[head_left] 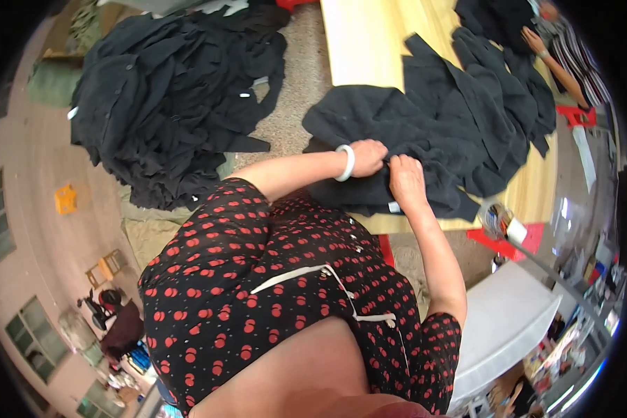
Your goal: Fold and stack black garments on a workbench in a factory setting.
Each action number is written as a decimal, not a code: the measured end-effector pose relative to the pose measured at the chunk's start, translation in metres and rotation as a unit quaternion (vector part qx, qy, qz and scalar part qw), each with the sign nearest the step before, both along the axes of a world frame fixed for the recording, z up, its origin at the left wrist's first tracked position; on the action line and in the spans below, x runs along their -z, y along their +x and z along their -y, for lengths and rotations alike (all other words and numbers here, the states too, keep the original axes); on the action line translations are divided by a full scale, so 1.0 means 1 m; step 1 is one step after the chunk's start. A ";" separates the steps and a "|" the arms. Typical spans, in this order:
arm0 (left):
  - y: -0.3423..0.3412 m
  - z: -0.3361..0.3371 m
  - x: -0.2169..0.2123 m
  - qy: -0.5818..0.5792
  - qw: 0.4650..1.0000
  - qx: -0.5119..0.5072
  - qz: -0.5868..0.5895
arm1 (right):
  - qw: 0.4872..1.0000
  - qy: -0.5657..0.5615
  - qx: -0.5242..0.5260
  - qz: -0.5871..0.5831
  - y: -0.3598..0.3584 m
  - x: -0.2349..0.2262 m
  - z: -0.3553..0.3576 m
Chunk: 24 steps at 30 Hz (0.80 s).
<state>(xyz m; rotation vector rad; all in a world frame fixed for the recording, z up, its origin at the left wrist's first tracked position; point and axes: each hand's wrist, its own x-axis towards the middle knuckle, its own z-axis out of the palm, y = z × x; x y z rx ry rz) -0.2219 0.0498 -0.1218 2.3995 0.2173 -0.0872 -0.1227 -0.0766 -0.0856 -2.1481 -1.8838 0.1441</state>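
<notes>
Nearest to the camera, a black blouse printed with red cherries (219, 310) filled the lower middle, a narrow white trim running across its front. Beyond it, the person's bare forearms reached forward to a charcoal-black garment of thick, soft cloth (359, 111), which lay crumpled at the near edge of the surface, directly under both hands. The left hand (367, 157), with a smooth white bangle (345, 164) at its wrist, came in from the left, its fingers curled inward and gripping a bit of the dark cloth. Just beside it, the right hand (407, 180) pinched the same cloth between thumb and fingers (the very tips were partly lost in the dark folds). The two hands were close together. Near the right wrist, a small white fabric label (394, 207) showed against the dark material.

Under all this was the pale, wood-grained surface (362, 49), bare toward its far left part. More dark cloth (498, 143) spread to the right; where one piece ended and the next began, I could not tell. To the left, apart from the surface, rose a large heap of black garments (167, 104), with a few white tags and some buttons visible. Farther left, on the ground, stood a small yellow stool (66, 200). At the far right, a co-worker in a black-and-white striped top (584, 63) had one hand (534, 42) at a bunched black cloth (491, 21).
</notes>
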 end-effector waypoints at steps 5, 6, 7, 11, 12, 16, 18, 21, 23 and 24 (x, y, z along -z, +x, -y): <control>-0.009 -0.012 -0.013 -0.005 0.998 0.002 0.068 | 0.995 0.033 -0.005 -0.099 0.002 -0.023 -0.007; -0.010 -0.015 -0.021 -0.040 0.996 0.026 0.072 | 0.989 0.033 0.010 -0.145 0.001 -0.030 -0.006; -0.011 -0.020 -0.026 -0.072 0.993 0.048 0.077 | 0.981 0.038 0.024 -0.190 0.000 -0.033 -0.005; -0.024 -0.050 -0.062 -0.305 0.948 0.072 -0.059 | 0.938 0.017 0.060 -0.340 -0.012 -0.053 -0.008; -0.029 -0.063 -0.080 -0.367 0.915 0.023 -0.164 | 0.950 0.066 0.071 -0.295 -0.013 -0.059 -0.013; -0.081 -0.173 -0.119 -0.512 0.778 -0.330 0.154 | 0.944 0.261 0.130 -0.156 0.005 -0.083 -0.024; -0.124 -0.243 -0.196 -0.519 0.703 -0.392 0.286 | 0.938 0.261 0.177 -0.146 0.026 -0.078 -0.018; -0.256 -0.368 -0.307 -0.384 0.685 -0.485 0.385 | 0.935 0.229 0.250 -0.105 0.074 -0.045 0.008; -0.280 -0.330 -0.362 -0.107 0.682 -0.557 0.462 | 0.909 0.177 0.365 -0.090 0.115 -0.014 0.029; -0.288 -0.320 -0.374 0.034 0.637 -0.631 0.442 | 0.873 0.167 0.446 -0.104 0.142 0.010 0.046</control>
